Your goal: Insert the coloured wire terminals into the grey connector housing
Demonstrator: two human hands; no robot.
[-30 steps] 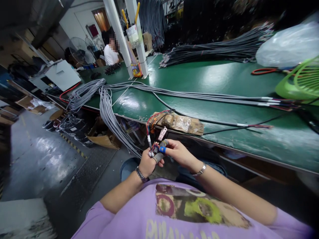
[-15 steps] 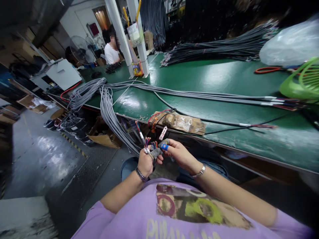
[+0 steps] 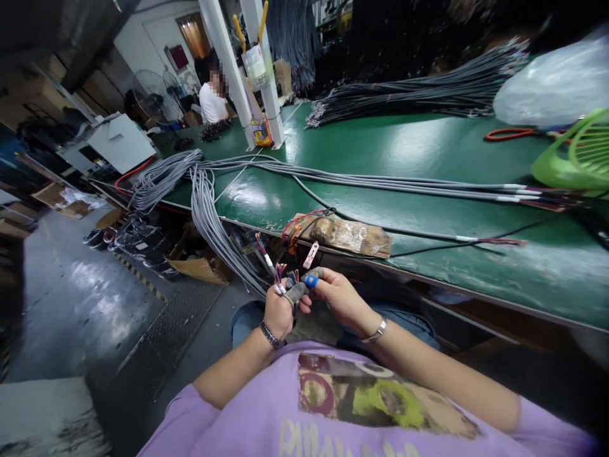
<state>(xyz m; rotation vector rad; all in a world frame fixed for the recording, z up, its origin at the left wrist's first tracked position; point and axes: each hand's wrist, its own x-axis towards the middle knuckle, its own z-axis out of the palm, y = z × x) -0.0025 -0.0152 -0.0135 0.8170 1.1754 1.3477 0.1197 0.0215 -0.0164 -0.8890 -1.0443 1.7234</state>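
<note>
My left hand (image 3: 281, 310) is closed round the ends of several grey cables, whose stripped coloured wires (image 3: 280, 274) fan out above the thumb. One more cable end (image 3: 267, 259) with a white sleeve and bare tips sticks up just beyond them. My right hand (image 3: 335, 291) pinches at the wire ends close beside the left; grey finger covers and a blue band wrap its fingertips. What lies between those fingertips is too small to make out. The grey cable bundle (image 3: 212, 222) hangs over the table edge and runs down toward my left hand.
Long grey cables (image 3: 361, 182) lie along the green table (image 3: 409, 149). At its near edge sits a taped wooden block (image 3: 354, 236) with a pink-white tag (image 3: 311, 255) below. Black cables (image 3: 404, 95), a plastic bag (image 3: 552, 82) and a green basket (image 3: 578, 155) are farther off. A person (image 3: 212, 101) sits behind.
My right fingertips have shifted very slightly at the wire ends. The loose cable end beyond my left hand has moved a little to the left.
</note>
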